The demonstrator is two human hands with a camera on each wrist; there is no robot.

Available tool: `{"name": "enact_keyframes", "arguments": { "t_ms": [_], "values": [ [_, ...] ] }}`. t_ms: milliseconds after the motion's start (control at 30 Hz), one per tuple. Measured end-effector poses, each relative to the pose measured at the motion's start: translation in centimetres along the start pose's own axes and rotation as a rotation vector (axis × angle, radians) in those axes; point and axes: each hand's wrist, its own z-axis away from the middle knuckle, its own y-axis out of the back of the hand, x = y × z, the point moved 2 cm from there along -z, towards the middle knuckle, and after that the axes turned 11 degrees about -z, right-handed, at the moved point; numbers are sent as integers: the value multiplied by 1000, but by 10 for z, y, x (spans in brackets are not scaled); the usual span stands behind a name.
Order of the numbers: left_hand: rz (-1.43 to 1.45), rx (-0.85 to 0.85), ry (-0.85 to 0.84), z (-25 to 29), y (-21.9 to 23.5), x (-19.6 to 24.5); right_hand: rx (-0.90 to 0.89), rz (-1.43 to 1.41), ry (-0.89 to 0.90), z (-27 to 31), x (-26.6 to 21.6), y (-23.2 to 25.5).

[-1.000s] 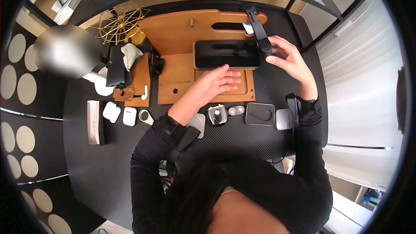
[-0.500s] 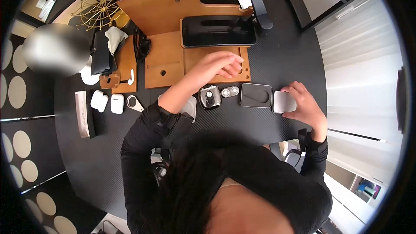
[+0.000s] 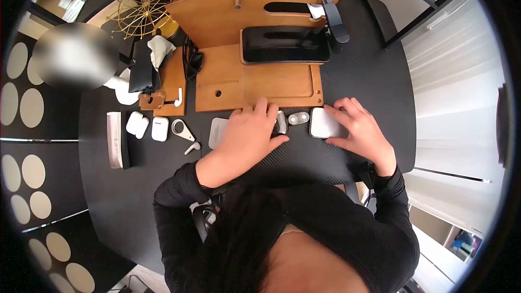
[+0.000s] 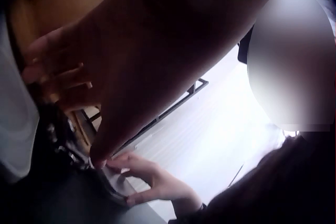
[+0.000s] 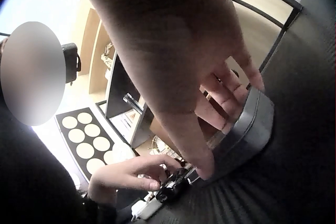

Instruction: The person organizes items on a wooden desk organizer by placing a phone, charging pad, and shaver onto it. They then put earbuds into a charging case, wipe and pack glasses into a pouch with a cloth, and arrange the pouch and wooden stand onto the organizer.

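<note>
In the head view my right hand [image 3: 361, 133] holds a silver rectangular tin [image 3: 324, 123] on the desk, its plain lid facing up. The right wrist view shows the thumb along one side of this tin [image 5: 247, 132] and the fingers at the opposite side. My left hand [image 3: 241, 135] is over a small chrome-and-black device [image 3: 280, 123], thumb spread apart, fingers hiding most of it. In the left wrist view those fingers are loosely extended beside the device [image 4: 65, 137]. Between the hands lies a small twin-round-headed piece [image 3: 298, 118]. A pale square case [image 3: 217, 132] shows partly beneath the left hand.
Behind the hands stands a wooden organizer [image 3: 228, 70] carrying a black phone [image 3: 285, 44], a watch [image 3: 332, 13] and sunglasses [image 3: 193, 61]. To the left lie a ring-ended tag [image 3: 180, 129], an earbud [image 3: 192, 147], white earbud cases [image 3: 159, 129] and a long narrow box [image 3: 116, 140].
My right hand came down from beside the watch to the loose silver lid, then moved left with it onto the open tin. The left hand drew back from the organizer to the chrome device.
</note>
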Motion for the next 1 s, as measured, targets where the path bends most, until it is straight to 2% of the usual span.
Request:
{"name": "enact_keyframes", "arguments": {
  "t_ms": [133, 200, 233, 300, 633, 733, 800, 833, 900, 933, 1000],
  "values": [
    [-17, 114, 40, -1, -14, 11, 4, -9, -20, 1, 0, -1],
    [-49, 258, -37, -5, -12, 14, 11, -8, -19, 2, 1, -1],
    [-49, 259, -36, -8, -12, 16, 18, -12, -13, 2, 1, -2],
    [-50, 298, -143, -15, -11, 24, 15, -23, -24, 2, 1, -2],
    [-177, 330, -179, -32, -38, 37, 13, -102, -79, 9, 7, 0],
    [-140, 358, -191, -33, -36, 37, 11, -95, -68, 10, 7, 2],
    [130, 432, -195, -28, -18, 24, 8, -94, -68, 11, 8, 2],
    [128, 432, -195, -26, -10, 13, 8, -96, -74, 11, 9, 1],
    [356, 284, -159, -23, 1, -13, 20, -108, -78, 14, 11, 2],
    [353, 278, -161, -20, 2, -25, 25, -119, -82, 16, 12, 2],
    [420, 151, -184, -16, 2, -40, 18, -129, -90, 16, 11, 3]
  ]
}}
